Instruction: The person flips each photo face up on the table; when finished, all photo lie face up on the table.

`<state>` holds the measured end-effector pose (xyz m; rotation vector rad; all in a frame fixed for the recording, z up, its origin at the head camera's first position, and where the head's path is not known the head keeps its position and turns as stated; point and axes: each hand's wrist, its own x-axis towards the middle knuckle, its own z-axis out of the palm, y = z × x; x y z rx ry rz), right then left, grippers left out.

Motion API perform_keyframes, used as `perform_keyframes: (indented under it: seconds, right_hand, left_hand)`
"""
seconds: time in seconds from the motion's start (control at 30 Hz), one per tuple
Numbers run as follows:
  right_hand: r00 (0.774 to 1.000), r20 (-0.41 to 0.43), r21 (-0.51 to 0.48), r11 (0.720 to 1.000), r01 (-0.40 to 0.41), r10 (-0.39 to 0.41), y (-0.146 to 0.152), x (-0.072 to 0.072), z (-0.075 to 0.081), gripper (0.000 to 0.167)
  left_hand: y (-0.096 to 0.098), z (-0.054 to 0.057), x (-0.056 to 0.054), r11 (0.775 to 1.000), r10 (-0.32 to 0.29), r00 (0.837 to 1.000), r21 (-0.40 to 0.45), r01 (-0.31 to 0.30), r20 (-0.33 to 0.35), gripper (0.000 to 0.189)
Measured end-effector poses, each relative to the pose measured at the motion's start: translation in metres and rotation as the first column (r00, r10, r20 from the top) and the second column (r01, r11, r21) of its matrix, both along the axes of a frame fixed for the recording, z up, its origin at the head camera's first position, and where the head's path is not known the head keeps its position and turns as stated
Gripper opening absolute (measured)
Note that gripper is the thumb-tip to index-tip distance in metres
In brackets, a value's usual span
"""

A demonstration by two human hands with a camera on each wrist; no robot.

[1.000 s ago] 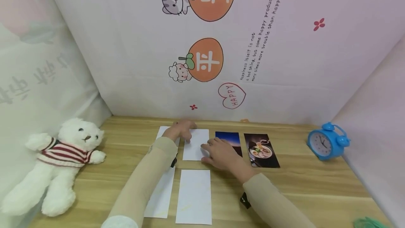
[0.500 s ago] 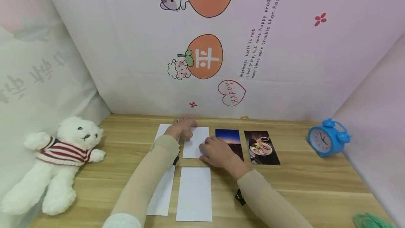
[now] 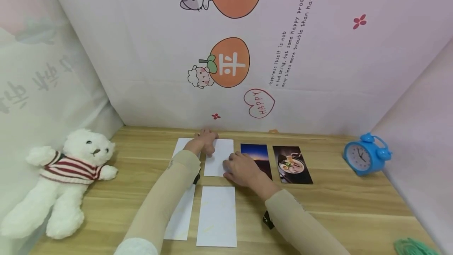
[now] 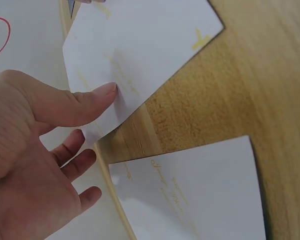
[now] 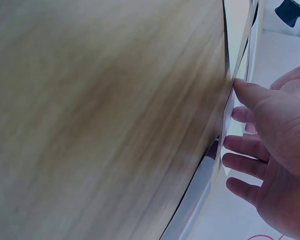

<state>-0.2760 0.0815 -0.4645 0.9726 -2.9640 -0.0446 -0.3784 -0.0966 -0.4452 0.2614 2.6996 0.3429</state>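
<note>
In the head view, a white card [image 3: 216, 164] lies at the back middle of the wooden table. My left hand [image 3: 201, 143] pinches its back left corner. In the left wrist view, that hand's thumb [image 4: 97, 100] lies over the card's face, with fingers around the far edge. On the card's right edge, my right hand [image 3: 244, 168] holds it with the thumb [image 5: 250, 92] at the near side and the other fingers beyond. Partly hidden behind the right hand is a sunset photo card [image 3: 254, 152]. A ramen photo card [image 3: 291, 165] lies right of it.
Another white card [image 3: 181, 145] is left of the held one. Two more white cards [image 3: 216, 217] lie nearer, one partly under the left sleeve. A white teddy bear [image 3: 70, 172] sits left, a blue alarm clock [image 3: 364, 156] right, and something green [image 3: 412, 246] lies front right.
My right hand has shifted slightly left along the card's edge. The held card's far edge has moved a little farther up in view than its neighbours.
</note>
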Motion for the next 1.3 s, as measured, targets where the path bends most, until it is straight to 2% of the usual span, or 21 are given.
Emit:
perform_keyframes:
  seconds: [0.13, 0.3, 0.47, 0.57, 0.8, 0.97, 1.17, 1.3]
  right_hand:
    - [1.000, 0.010, -0.003, 1.000, 0.001, -0.001, -0.001, 0.000, 0.001, 0.036]
    - [1.000, 0.029, 0.030, 0.999, 0.010, -0.011, -0.002, 0.000, 0.001, 0.037]
    - [1.000, 0.022, 0.056, 0.998, 0.016, -0.017, -0.002, 0.001, 0.001, 0.038]
    - [1.000, 0.011, 0.052, 0.998, 0.020, -0.021, -0.004, 0.002, 0.001, 0.040]
    - [0.999, -0.034, 0.004, 1.000, -0.030, 0.030, -0.012, 0.007, 0.003, 0.054]
    - [0.996, -0.022, -0.031, 0.995, -0.092, 0.091, -0.018, 0.009, 0.004, 0.066]
    - [0.986, -0.070, -0.006, 0.988, -0.151, 0.150, -0.022, 0.010, 0.007, 0.054]
    - [0.979, -0.091, -0.004, 0.984, -0.181, 0.180, -0.024, 0.011, 0.008, 0.047]
  left_hand:
    - [-0.003, 0.002, 0.002, 0.999, -0.013, 1.000, 0.029, 0.013, -0.013, 0.072]
    - [-0.009, 0.003, 0.003, 0.994, -0.038, 0.998, 0.096, 0.043, -0.055, 0.061]
    - [-0.012, 0.003, 0.001, 0.975, -0.061, 0.992, 0.204, 0.084, -0.114, 0.053]
    - [-0.014, 0.003, -0.001, 0.959, -0.054, 0.990, 0.270, 0.087, -0.127, 0.052]
    - [-0.018, 0.005, 0.000, 0.902, 0.055, 0.992, 0.431, 0.000, -0.115, 0.044]
    - [-0.020, 0.004, 0.001, 0.872, 0.102, 0.991, 0.487, -0.045, -0.091, 0.041]
    - [-0.020, 0.006, 0.002, 0.852, 0.126, 0.990, 0.518, -0.076, -0.061, 0.038]
    - [-0.021, 0.007, 0.003, 0.850, 0.133, 0.990, 0.520, -0.086, -0.053, 0.038]
